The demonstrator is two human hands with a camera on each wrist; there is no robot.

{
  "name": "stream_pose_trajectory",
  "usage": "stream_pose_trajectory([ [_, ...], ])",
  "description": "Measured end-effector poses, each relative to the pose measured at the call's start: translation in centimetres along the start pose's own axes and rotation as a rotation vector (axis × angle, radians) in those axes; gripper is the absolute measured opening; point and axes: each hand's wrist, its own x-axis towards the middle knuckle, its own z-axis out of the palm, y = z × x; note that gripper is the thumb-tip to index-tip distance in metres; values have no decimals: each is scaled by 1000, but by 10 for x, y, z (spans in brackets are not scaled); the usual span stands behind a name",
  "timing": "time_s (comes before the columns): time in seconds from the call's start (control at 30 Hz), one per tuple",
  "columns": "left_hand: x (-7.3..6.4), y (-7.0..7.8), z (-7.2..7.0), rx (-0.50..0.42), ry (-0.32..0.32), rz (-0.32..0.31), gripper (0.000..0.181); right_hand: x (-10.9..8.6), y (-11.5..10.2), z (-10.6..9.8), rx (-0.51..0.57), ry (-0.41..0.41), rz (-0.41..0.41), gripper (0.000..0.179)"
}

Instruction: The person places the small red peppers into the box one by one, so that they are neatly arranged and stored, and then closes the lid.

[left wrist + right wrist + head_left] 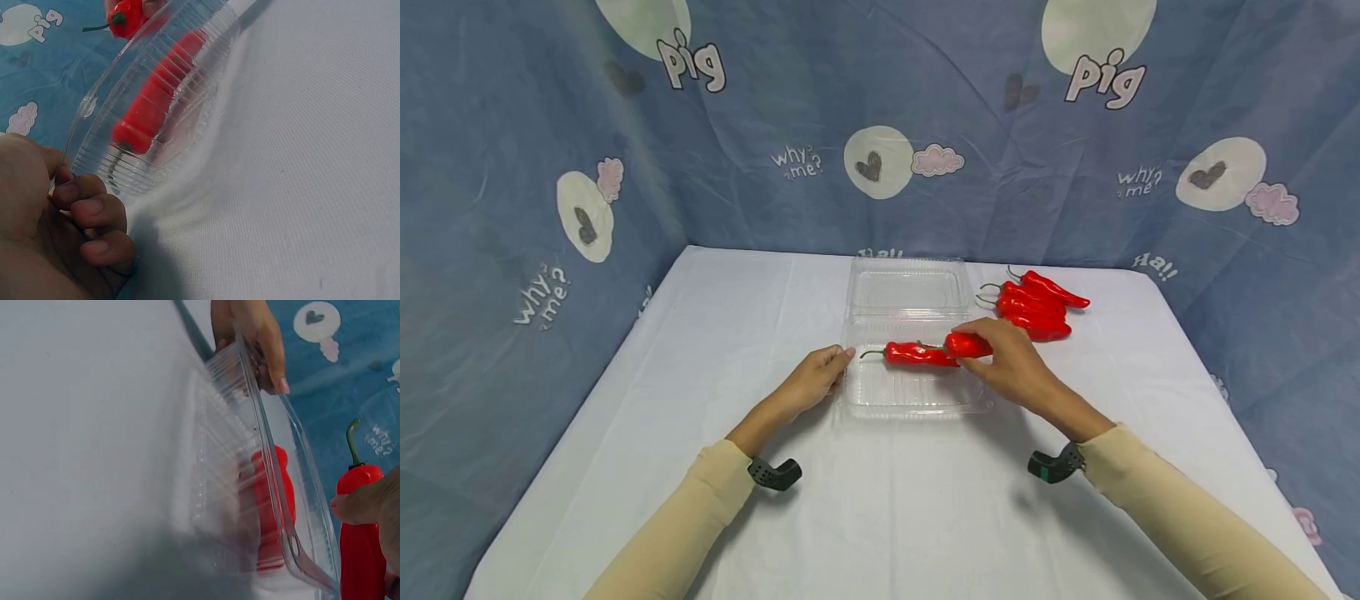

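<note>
A clear plastic clamshell box (917, 396) lies on the table with its lid (912, 292) folded back. One red chili pepper (913, 354) lies inside the box, its green stem toward the left. My left hand (818, 375) pinches the box's left rim between thumb and curled fingers; the left wrist view shows this grip closely. Over the right part of the box, my right hand (1011, 367) holds a second red pepper (361, 550) between thumb and fingers, stem pointing left. That held pepper is above the rim, and my fingers hide part of it.
Several more red peppers (1033, 308) lie in a pile on the table right of the lid, stems to the left. A white cloth covers the table (895, 517). Blue printed fabric (985, 217) hangs behind and along the sides.
</note>
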Motion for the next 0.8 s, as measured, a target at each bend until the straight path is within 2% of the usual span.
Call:
stream_pose_trajectory([
  [0.23,0,1,-1,-7,-13,6,43,3,-7,7,7,0,-43,46],
  [0.47,-1,2,0,-12,-14,14,42,7,-13,12,-32,-13,-39,47],
  [0.8,0,2,-1,-12,-17,11,43,13,-22,21,-26,-30,-72,49],
])
